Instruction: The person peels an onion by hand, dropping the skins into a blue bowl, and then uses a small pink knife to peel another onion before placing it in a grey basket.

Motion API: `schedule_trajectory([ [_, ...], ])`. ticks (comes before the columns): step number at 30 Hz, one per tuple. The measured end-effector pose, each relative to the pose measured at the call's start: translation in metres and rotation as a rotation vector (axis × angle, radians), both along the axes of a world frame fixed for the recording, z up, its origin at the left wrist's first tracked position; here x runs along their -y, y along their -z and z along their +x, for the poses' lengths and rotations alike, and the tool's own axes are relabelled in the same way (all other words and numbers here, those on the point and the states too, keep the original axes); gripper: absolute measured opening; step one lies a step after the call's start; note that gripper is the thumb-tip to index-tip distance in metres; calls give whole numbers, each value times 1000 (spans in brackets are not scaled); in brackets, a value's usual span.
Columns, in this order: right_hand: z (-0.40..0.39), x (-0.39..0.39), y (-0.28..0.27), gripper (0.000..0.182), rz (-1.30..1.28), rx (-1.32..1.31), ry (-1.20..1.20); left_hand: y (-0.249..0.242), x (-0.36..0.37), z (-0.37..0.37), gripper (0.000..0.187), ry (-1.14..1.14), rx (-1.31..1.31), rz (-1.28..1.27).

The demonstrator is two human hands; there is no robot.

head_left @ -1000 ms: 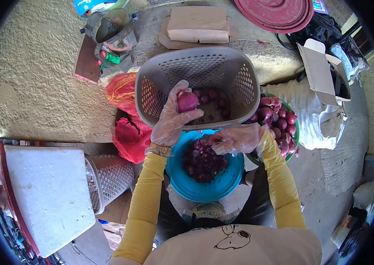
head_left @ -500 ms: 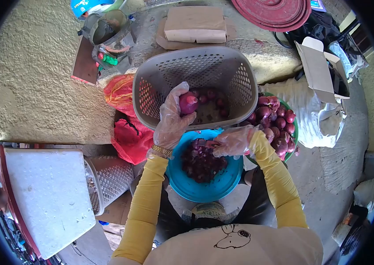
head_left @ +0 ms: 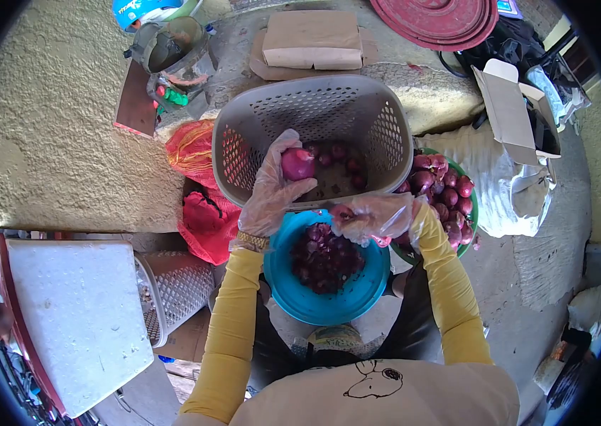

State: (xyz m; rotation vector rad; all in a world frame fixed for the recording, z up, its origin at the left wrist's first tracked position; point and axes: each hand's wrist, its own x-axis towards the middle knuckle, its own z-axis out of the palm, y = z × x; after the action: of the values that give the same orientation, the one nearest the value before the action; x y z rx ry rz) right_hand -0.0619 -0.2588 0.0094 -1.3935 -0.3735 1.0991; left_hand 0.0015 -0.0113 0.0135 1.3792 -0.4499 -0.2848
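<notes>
My left hand [head_left: 270, 186], in a clear plastic glove, is closed around a peeled-looking red onion [head_left: 298, 164] over the near left part of a grey perforated basket [head_left: 226, 135]. Several small red onions [head_left: 339, 151] lie at the bottom of that basket. My right hand [head_left: 375, 216], also gloved, is closed above the rim of a blue basin [head_left: 293, 298]. Something purplish shows at its fingertips and a bit of pink below it; I cannot make out what it holds. Dark red onion skins or pieces [head_left: 325, 263] fill the basin's middle.
A green-rimmed container [head_left: 476, 206] heaped with red onions stands at the right, beside a white sack [head_left: 499, 192]. Red net bags [head_left: 204, 216] lie left of the basket. Further left are a white foam lid [head_left: 77, 312] and another perforated basket [head_left: 183, 287]. A cardboard box [head_left: 312, 41] lies behind.
My right hand has risen slightly from over the basin toward the basket's near rim. My left hand has shifted slightly left, with the onion turned in its fingers.
</notes>
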Motion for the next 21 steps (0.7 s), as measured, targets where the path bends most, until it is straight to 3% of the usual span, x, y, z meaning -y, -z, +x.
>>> schedule_trajectory([
  [5, -3, -1, -25, 30, 188, 159, 283, 3, -4, 3, 77, -35, -260, -76],
  [7, -3, -3, -30, 37, 157, -18, 595, 0, -7, 1, 69, 102, -342, -268],
  [12, 7, 1, -17, 34, 174, -28, 658, -7, 1, 0, 63, 151, -407, -423],
  [17, 9, -26, -16, 29, 426, 32, 935, -5, 9, -2, 64, 72, -446, -482],
  [21, 13, -5, -3, 25, 244, 281, 772, 13, 4, 4, 60, 160, -558, -506],
])
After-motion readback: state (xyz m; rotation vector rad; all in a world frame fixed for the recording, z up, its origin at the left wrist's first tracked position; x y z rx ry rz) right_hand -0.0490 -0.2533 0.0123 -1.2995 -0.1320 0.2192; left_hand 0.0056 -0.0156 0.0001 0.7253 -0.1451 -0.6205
